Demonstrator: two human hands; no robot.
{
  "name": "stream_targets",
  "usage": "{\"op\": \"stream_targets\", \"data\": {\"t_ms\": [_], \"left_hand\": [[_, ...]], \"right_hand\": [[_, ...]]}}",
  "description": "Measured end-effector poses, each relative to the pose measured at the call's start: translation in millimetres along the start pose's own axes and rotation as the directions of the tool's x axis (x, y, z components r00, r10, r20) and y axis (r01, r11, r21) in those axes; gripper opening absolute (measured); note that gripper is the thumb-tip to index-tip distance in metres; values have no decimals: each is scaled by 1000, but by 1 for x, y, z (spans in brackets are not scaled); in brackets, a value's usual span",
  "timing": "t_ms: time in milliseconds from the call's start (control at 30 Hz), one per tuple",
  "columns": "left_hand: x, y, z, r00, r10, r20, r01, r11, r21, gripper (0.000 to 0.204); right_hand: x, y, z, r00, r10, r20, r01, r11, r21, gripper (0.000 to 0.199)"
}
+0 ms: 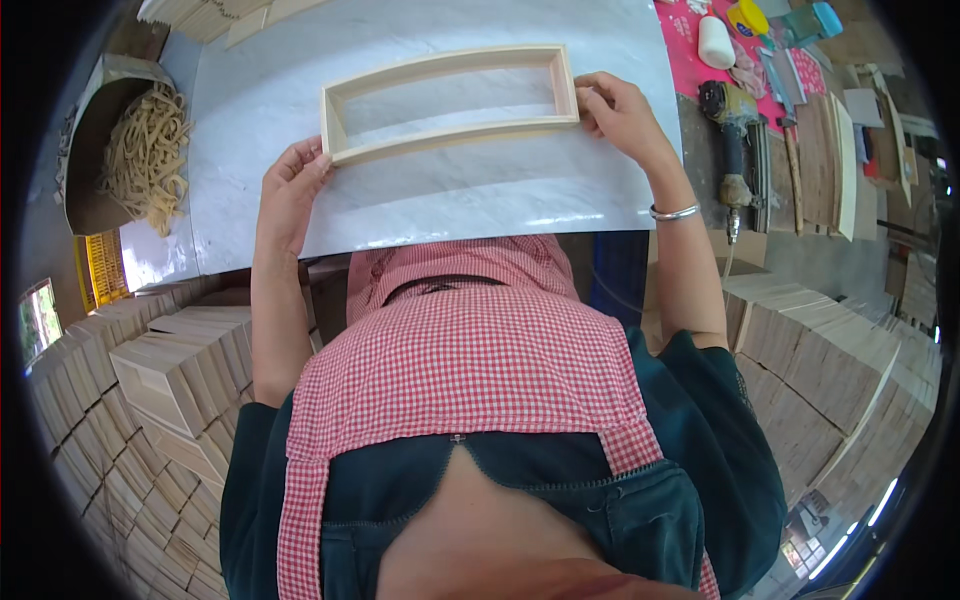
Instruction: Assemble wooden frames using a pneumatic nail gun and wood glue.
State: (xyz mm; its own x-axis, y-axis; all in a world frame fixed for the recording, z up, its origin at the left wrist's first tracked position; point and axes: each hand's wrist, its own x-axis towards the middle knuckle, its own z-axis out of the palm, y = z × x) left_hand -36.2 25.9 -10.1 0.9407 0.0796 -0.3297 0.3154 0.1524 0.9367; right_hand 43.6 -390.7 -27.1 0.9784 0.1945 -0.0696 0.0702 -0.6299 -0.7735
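Note:
A long rectangular frame of pale wood (450, 143) stands on, or just above, the marbled white tabletop (430, 205). Through its inside the tabletop shows. My left hand (293, 180) grips the frame's near left corner, thumb on the near side and fingers at the left end. At the opposite end my right hand (615, 110) closes round the right side near the corner, its fingertips partly hidden behind the wood. The frame tilts slightly, its right end farther from me than its left.
Left, a container (85, 170) holds tangled pale strips (150, 150). A nail gun (735, 140) with a hose lies right, beside a hammer (792, 175). Beyond are a white bottle (714, 42) and a yellow-lidded tub (746, 17). Stacked wooden pieces (180, 370) flank me on both sides.

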Motion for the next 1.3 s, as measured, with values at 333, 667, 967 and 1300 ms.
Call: {"op": "stream_targets", "data": {"t_ms": [333, 667, 967, 1300], "left_hand": [[-11, 4, 4, 999, -39, -16, 41, 990, 137, 33], [-4, 6, 6, 996, -77, 35, 72, 989, 131, 33], [-6, -10, -1, 1000, -24, 4, 23, 990, 140, 35], [-11, -43, 16, 873, 482, -73, -402, 796, 452, 33]], "right_hand": [[54, 15, -17, 975, 107, 193, -160, 944, 288, 15], [84, 80, -80, 687, -393, -611, 122, 891, -437, 28], [100, 130, -147, 696, 268, -666, -639, 655, -404, 66], [24, 41, -132, 627, 197, -754, 284, 843, 457, 41]]}}
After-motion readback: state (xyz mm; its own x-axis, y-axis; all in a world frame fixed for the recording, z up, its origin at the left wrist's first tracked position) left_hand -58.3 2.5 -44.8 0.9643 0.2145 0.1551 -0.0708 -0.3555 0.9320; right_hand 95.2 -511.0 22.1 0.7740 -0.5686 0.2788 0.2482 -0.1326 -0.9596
